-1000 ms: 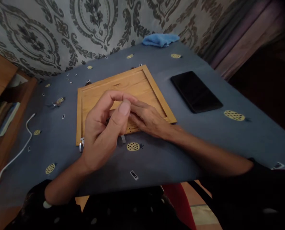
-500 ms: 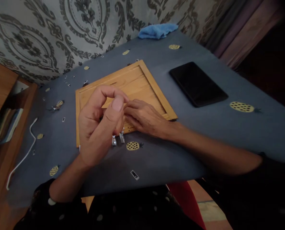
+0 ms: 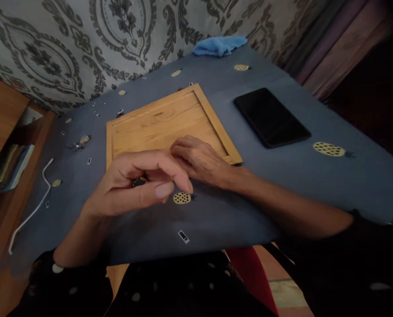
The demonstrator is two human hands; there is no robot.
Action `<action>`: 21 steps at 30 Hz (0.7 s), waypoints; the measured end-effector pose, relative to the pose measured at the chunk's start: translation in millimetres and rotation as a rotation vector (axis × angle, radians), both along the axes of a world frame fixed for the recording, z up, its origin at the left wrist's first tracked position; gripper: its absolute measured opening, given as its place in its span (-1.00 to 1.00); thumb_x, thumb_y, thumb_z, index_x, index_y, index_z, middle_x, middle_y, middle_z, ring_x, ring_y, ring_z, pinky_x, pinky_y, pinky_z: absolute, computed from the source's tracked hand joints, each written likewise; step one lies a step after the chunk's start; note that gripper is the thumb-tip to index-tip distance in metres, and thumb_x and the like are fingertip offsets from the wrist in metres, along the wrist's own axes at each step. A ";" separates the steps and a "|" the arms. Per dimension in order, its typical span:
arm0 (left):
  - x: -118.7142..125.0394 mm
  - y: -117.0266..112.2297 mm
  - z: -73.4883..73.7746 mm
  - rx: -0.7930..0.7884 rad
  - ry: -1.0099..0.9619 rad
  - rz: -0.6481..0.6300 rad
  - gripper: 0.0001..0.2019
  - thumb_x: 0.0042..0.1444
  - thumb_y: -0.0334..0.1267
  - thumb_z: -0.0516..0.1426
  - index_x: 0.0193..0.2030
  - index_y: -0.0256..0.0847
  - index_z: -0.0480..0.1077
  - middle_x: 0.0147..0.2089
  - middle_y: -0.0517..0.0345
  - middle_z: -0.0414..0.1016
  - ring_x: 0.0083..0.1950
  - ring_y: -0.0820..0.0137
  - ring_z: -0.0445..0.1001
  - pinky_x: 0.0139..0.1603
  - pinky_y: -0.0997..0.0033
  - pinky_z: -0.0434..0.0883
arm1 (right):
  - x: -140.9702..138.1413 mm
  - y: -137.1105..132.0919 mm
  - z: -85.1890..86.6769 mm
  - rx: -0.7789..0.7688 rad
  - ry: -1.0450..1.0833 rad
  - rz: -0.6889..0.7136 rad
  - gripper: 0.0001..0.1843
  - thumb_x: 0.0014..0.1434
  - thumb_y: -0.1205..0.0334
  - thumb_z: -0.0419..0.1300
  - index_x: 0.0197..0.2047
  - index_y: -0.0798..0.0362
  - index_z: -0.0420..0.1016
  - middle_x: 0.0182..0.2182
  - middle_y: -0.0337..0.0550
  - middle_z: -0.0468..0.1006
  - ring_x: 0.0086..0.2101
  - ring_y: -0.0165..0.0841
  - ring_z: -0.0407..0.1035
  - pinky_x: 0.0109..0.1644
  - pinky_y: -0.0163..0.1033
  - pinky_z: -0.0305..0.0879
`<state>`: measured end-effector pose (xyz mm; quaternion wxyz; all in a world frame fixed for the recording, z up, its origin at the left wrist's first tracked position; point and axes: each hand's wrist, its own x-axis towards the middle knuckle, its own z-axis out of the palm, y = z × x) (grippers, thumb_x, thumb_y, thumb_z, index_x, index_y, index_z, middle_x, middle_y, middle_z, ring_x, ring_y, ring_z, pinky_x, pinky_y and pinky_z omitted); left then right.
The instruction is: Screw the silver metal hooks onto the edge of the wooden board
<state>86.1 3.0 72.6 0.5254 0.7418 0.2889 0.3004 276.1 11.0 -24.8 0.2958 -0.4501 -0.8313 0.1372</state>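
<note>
A square wooden frame [image 3: 163, 119] lies back side up on a blue-grey tablecloth [image 3: 282, 176] with yellow pineapple prints. My left hand [image 3: 133, 185] hovers low over the frame's near edge. Its fingers are curled and drawn toward the thumb, and whatever is under them is hidden. My right hand [image 3: 201, 160] rests on the frame's near rail. Its bent fingers are pressed together on the wood, and the fingertips sit partly behind my left hand.
A black phone [image 3: 270, 116] lies face up to the right of the frame. A blue cloth [image 3: 219, 45] sits at the far edge by the patterned wall. Small metal bits [image 3: 97, 110] are scattered at the far left. A white cable [image 3: 34, 207] and a small label [image 3: 183, 236] lie nearer me. Books [image 3: 5, 163] sit on a shelf at left.
My left hand has dropped from a raised pinch to just above the frame's near edge and now covers the small metal clips seen there. My right hand has stayed on the rail.
</note>
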 end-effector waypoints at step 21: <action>32.7 -13.1 -5.4 -0.083 -0.233 0.222 -0.87 0.34 -0.14 0.12 -0.24 -0.03 0.44 -0.67 0.42 -0.12 -0.71 0.53 -0.17 -0.66 0.43 0.05 | 0.1 -1.2 -1.0 0.051 0.010 -0.006 -0.74 0.37 0.30 -0.01 -0.29 0.08 0.46 -0.19 0.04 0.52 -0.16 -0.19 0.36 -0.05 -0.09 0.29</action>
